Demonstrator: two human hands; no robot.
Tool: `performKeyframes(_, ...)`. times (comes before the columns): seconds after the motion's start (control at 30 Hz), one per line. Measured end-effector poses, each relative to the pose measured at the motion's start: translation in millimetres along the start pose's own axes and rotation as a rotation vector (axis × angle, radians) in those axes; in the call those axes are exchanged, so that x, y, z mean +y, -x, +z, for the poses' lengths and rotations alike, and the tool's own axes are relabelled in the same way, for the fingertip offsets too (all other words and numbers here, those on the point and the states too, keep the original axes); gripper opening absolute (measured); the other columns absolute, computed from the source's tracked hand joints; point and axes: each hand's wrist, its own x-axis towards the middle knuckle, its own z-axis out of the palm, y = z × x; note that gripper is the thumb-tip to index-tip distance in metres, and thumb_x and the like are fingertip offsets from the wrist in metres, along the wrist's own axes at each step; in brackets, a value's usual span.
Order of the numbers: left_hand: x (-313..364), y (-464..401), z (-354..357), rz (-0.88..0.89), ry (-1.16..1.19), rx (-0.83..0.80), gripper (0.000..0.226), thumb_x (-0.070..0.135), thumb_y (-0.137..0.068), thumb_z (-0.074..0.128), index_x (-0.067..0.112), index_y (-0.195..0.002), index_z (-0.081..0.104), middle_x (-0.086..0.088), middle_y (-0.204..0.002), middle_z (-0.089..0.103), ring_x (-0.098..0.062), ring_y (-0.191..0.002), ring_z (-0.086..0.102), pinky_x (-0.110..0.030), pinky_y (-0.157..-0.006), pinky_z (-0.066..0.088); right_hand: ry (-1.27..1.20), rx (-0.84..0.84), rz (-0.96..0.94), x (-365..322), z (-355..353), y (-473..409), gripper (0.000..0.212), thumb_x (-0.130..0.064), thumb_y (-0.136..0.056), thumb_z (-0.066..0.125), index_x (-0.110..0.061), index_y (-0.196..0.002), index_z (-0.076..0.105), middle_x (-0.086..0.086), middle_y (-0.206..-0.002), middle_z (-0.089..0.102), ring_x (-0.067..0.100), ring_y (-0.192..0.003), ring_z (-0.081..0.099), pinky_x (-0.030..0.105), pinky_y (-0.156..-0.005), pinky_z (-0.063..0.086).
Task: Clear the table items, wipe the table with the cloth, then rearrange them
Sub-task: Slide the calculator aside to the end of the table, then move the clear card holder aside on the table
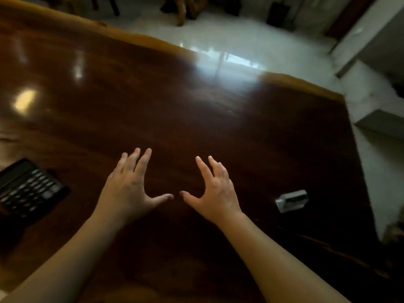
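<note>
Calculator (28, 189) left, silver box (291, 201) right.

Pale glossy floor (251, 47) lay beyond the far tabletop edge, dark wooden chair legs (105, 5) stood at top left, a carved wooden base (185, 9) at top centre, a dark bin (281, 15) near a white wall (371, 40)

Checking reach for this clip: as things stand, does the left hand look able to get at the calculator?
Probably yes. The left hand is open and empty, fingers spread over the table. The calculator lies flat to its left, apart from it, with only bare wood between them.
</note>
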Motion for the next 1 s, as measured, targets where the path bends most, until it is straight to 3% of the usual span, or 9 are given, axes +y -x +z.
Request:
performKeyframes(0.2, 117.9, -1.2, 39.9, 0.195, 0.028, -0.083, 0.130, 0.093, -0.058, 0.055, 0.031, -0.160, 0.003, -0.005, -0.168, 0.016, -0.030, -0.154, 0.016, -0.051, -0.116, 0.031, 0.019, 0.063, 0.223, 116.8, -45.9, 43.9, 0.103, -0.077, -0.076, 0.060, -0.044, -0.156, 0.005, 0.004, -0.167, 0.011, 0.032, -0.153, 0.009, 0.058, -0.115, 0.027)
performKeyframes(0.5, 228.5, -3.2, 97.2, 0.312, -0.015, -0.176, 0.123, 0.086, -0.066, 0.060, 0.029, -0.161, 0.004, -0.006, -0.168, 0.017, -0.030, -0.154, 0.015, -0.050, -0.115, 0.033, 0.084, 0.032, 0.454, 245.0, -70.8, 83.2, 0.107, -0.075, -0.075, 0.066, -0.039, -0.158, 0.009, 0.009, -0.167, 0.008, 0.035, -0.153, 0.007, 0.059, -0.117, 0.024)
performKeyframes(0.63, 259.1, -6.7, 119.0, 0.334, -0.071, -0.216, 0.121, 0.085, -0.068, 0.060, 0.029, -0.160, 0.005, -0.007, -0.168, 0.016, -0.031, -0.154, 0.014, -0.052, -0.116, 0.033, 0.124, -0.065, 0.550, 281.7, -68.7, 88.7, 0.119, -0.073, -0.072, 0.072, -0.041, -0.156, -0.005, 0.016, -0.167, -0.006, 0.040, -0.153, 0.000, 0.060, -0.119, 0.019)
performKeyframes(0.73, 274.2, -7.8, 134.9, 0.337, -0.137, -0.246, 0.120, 0.086, -0.069, 0.058, 0.030, -0.160, 0.004, -0.007, -0.168, 0.015, -0.032, -0.154, 0.011, -0.053, -0.117, 0.032, 0.120, -0.086, 0.579, 300.5, -64.7, 86.5, 0.119, -0.074, -0.072, 0.071, -0.040, -0.157, -0.005, 0.020, -0.166, -0.010, 0.041, -0.153, -0.002, 0.059, -0.120, 0.018)
performKeyframes(1.0, 293.0, -2.8, 156.9, 0.333, -0.217, -0.274, 0.118, 0.086, -0.071, 0.056, 0.031, -0.160, 0.003, -0.007, -0.169, 0.013, -0.032, -0.155, 0.007, -0.055, -0.118, 0.027, 0.034, -0.027, 0.505, 322.5, -51.8, 71.0, 0.107, -0.073, -0.075, 0.070, -0.041, -0.157, 0.008, 0.018, -0.166, 0.011, 0.038, -0.151, 0.015, 0.057, -0.115, 0.027)
